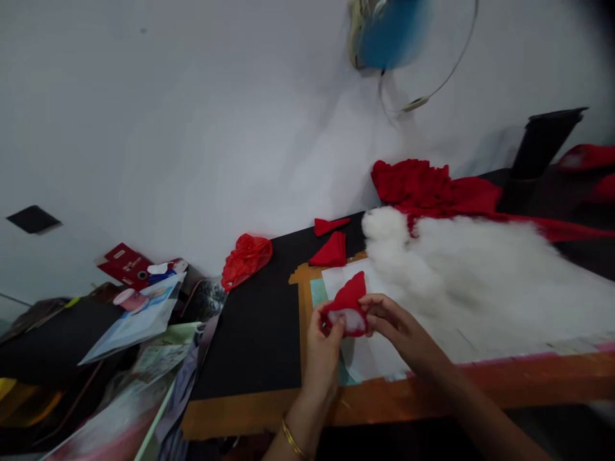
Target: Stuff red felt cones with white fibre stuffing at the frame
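Left hand (pixel 323 342): I have it pinched on the lower left edge of the red cloth piece (pixel 350 306). Right hand (pixel 394 323): fingers closed on the same piece's right side, holding it just above the counter (pixel 250 333), over the white sheet (pixel 379 352).

Cloth piece: pointed at top, with white stuffing showing in its open bottom; I judge it partly filled, not yet closed.

Stuffing heap (pixel 480 275): large, just right of my hands.

Flat red pieces (pixel 330 251): two, behind, apparently unfilled.

Red fabric pile (pixel 432 186): at the wall.

Red plastic bag (pixel 246 256): to the left.
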The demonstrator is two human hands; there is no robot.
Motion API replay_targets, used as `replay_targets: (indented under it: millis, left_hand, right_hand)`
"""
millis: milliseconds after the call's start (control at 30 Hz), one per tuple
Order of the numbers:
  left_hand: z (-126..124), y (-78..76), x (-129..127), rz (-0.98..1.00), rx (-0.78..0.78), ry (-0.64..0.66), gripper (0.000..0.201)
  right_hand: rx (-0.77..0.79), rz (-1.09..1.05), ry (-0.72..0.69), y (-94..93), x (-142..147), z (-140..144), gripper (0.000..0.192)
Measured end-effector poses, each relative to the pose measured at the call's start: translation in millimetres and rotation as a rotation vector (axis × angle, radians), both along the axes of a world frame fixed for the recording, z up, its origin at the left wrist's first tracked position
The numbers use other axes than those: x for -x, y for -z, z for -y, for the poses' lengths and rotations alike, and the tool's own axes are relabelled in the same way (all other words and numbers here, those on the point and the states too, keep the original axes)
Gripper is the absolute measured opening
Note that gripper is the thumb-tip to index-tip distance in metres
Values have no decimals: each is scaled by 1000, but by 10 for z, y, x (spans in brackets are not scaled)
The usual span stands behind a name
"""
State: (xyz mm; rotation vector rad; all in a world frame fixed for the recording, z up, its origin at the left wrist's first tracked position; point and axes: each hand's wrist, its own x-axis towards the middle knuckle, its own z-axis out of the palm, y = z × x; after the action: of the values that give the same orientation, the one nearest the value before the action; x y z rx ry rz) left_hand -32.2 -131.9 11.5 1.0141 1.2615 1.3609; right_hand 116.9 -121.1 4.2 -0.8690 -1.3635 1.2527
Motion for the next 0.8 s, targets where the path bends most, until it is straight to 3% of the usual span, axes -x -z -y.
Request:
replay_targets:
  millis: [167, 267, 367, 533, 633, 800]
  left_hand:
    - [84, 44, -39, -30, 9, 25, 39]
    - [113, 51, -41, -115, -24, 16, 36]
    - [123, 62, -36, -269, -143, -56, 20]
    - [164, 89, -2, -597, -294, -47, 26]
    - [184, 120, 73, -787, -235, 27, 24]
    - [224, 115, 292, -996, -172, 250, 16]
  right_hand:
    - [-202, 199, 241, 44, 22, 20, 13]
    - [-363, 328, 323, 33, 59, 68, 16]
    - [-502, 414, 362, 90, 98, 126, 24]
    - [-653, 550, 423, 276, 132, 166, 23]
    - [-650, 634, 412, 359, 75, 155, 20]
    - [-450, 699, 199, 392, -252, 97, 18]
